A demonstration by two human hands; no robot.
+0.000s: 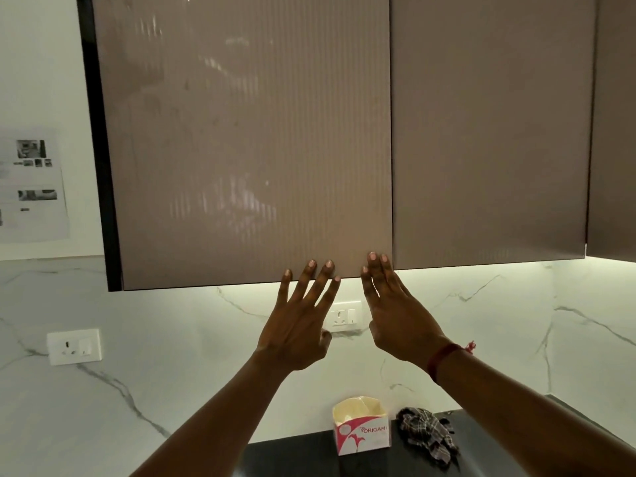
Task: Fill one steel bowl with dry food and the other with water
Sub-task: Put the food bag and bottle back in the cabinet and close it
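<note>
At the wall cupboard: both hands are up at the bottom edge of the left cupboard door (254,149).
Left hand (299,325): open, fingers spread wide, holding nothing.
Right hand (395,315): open and flat, holding nothing.
Steel bowls: not in sight, maybe inside the cupboard.
Table (296,452): a tissue box (361,430) and a checked cloth (428,433) sit below.
Risk: fingers could slip off the smooth door, which seems to have no handle.

The cupboard door (254,139) is finished in glossy taupe with fine vertical ribbing. The wall (144,366) is clad in white marble with grey veining. The desk (296,452) is black. The box (361,430) is printed white and pink. The cloth (428,435) is checked grey. A red thread (444,359) is worn at the wrist.
</note>
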